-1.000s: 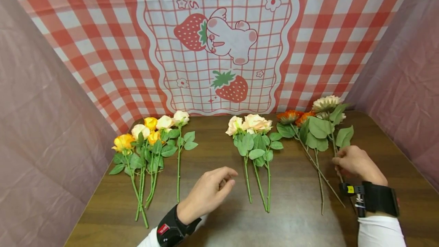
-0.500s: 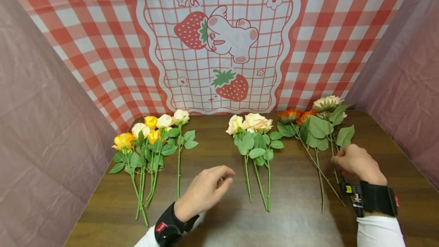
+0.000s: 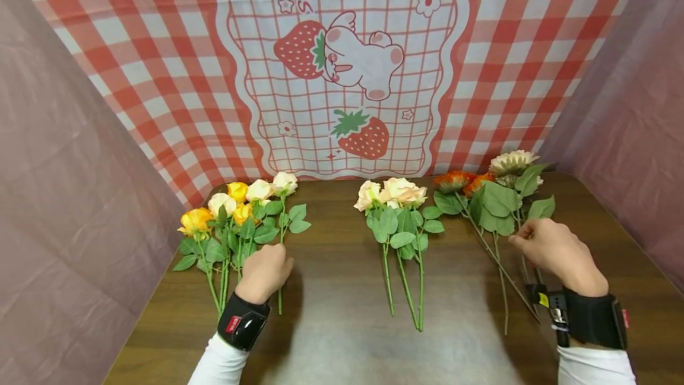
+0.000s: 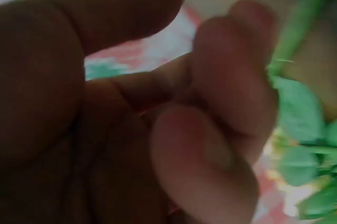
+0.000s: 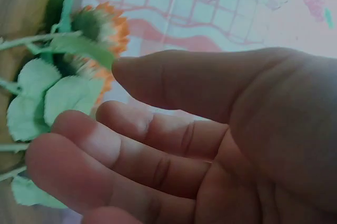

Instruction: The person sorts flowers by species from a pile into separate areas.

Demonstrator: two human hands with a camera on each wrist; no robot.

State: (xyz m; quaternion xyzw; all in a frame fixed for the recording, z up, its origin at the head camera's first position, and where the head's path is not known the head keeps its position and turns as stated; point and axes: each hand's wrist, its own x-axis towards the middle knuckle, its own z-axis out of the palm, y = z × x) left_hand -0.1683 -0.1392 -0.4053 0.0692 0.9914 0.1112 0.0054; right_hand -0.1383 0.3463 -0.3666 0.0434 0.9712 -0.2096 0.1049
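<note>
L hand point(image 3: 265, 272) just swung from centre to yellow/white roses point(image 3: 243, 213) lying at L, fingers loosely curled, empty; R hand point(image 3: 560, 254), fingers relaxed, also empty, nr white flowers point(image 3: 512, 163), so focus prob. now L.

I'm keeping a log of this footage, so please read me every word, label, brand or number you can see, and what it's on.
"stra" – printed sideways on the checked cloth, cut off by the picture's top edge.
Unreadable, too small: the red label on the left wristband.
Unreadable, too small: any marking on the right wristband's yellow tag.
I can make out no numbers.
</note>
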